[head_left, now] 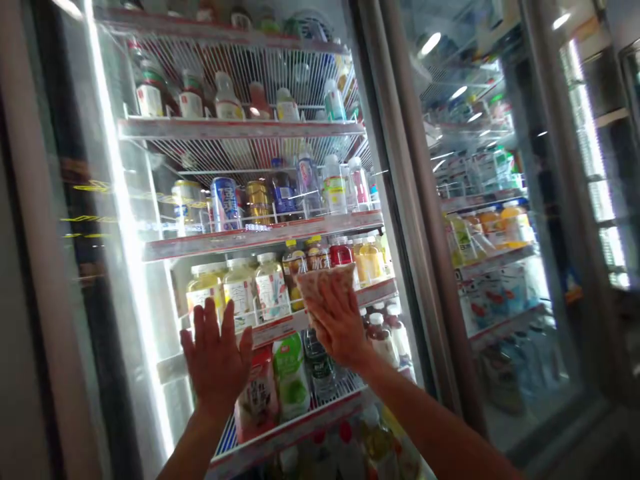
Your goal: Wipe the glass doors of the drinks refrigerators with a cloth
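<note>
Lit cooler shelves [270, 235] stand ahead, my left hand [215, 363] open, fingers spread, while my right hand [341, 323] lies flat over a patterned cloth [311, 285] before the right half of 1 shelf's front edge [374, 292] – a cloth that could slip down if my palm pressed too lightly.

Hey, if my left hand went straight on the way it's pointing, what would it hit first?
Probably the glass door; your left hand may be touching it, as depth is hard to judge here. Behind the glass, roughly in line, stands a white-capped bottle.
</note>
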`<state>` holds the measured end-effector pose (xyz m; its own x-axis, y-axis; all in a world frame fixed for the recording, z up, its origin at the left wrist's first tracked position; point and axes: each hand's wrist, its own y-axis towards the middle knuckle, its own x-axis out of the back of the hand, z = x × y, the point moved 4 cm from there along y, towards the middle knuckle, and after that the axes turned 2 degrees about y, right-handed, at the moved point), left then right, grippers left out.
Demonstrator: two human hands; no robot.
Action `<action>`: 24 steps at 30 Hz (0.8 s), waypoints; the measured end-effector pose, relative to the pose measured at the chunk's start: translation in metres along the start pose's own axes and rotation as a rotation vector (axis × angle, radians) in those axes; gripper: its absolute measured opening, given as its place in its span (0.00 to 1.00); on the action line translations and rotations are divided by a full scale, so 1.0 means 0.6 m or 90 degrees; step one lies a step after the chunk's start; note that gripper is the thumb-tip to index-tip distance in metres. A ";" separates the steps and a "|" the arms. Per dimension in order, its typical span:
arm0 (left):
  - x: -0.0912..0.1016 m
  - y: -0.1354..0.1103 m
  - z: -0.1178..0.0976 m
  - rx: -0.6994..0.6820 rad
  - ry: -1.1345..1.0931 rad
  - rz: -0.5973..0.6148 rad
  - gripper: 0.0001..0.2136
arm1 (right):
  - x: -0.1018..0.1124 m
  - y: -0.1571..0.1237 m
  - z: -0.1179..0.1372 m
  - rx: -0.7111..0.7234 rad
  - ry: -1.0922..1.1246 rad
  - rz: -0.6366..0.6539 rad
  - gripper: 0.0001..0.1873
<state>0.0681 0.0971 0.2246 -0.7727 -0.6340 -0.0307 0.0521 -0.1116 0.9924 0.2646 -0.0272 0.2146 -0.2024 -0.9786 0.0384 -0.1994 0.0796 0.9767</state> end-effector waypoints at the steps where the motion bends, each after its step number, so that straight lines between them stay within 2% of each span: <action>1: 0.000 0.000 0.000 -0.003 0.001 -0.001 0.31 | 0.000 -0.003 0.000 0.025 0.005 0.017 0.25; 2: 0.001 0.000 0.000 -0.006 0.004 -0.001 0.31 | 0.003 -0.004 -0.013 0.012 -0.003 0.007 0.24; 5: 0.001 0.002 -0.002 -0.012 0.017 -0.003 0.31 | 0.025 0.001 -0.096 -0.173 -0.081 -0.120 0.25; 7: 0.001 0.003 -0.004 -0.013 0.027 -0.007 0.31 | 0.033 0.008 -0.123 -0.248 -0.115 -0.180 0.26; 9: 0.000 0.003 -0.004 -0.015 0.032 -0.011 0.31 | 0.028 0.017 -0.100 -0.202 -0.097 -0.151 0.26; 12: 0.001 -0.001 -0.002 -0.019 0.033 -0.011 0.31 | 0.012 0.018 -0.033 0.008 -0.018 -0.011 0.26; 13: 0.002 -0.003 0.000 -0.022 0.032 -0.010 0.31 | 0.011 0.016 -0.026 0.047 -0.003 0.015 0.26; 14: 0.004 -0.005 0.001 -0.026 0.032 -0.011 0.31 | 0.013 0.016 -0.032 0.049 -0.003 0.016 0.26; 15: 0.005 -0.006 0.001 -0.030 0.031 -0.011 0.31 | 0.018 0.018 -0.052 0.013 -0.017 -0.013 0.26; 17: 0.008 0.000 0.000 -0.040 0.025 -0.020 0.31 | 0.032 0.029 -0.108 -0.125 -0.067 -0.118 0.27; 19: 0.010 0.019 -0.004 -0.047 0.015 -0.033 0.31 | 0.039 0.042 -0.141 -0.207 -0.100 -0.200 0.27; 21: 0.008 0.052 -0.008 -0.041 0.006 -0.042 0.29 | 0.034 0.057 -0.129 -0.170 -0.089 -0.186 0.27; 24: 0.000 0.112 -0.005 0.033 0.005 -0.019 0.27 | 0.016 0.066 -0.070 0.025 -0.027 -0.039 0.25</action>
<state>0.0734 0.0873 0.2907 -0.7686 -0.6369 -0.0611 -0.0043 -0.0904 0.9959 0.2950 -0.0414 0.2625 -0.2287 -0.9730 -0.0307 -0.2493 0.0281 0.9680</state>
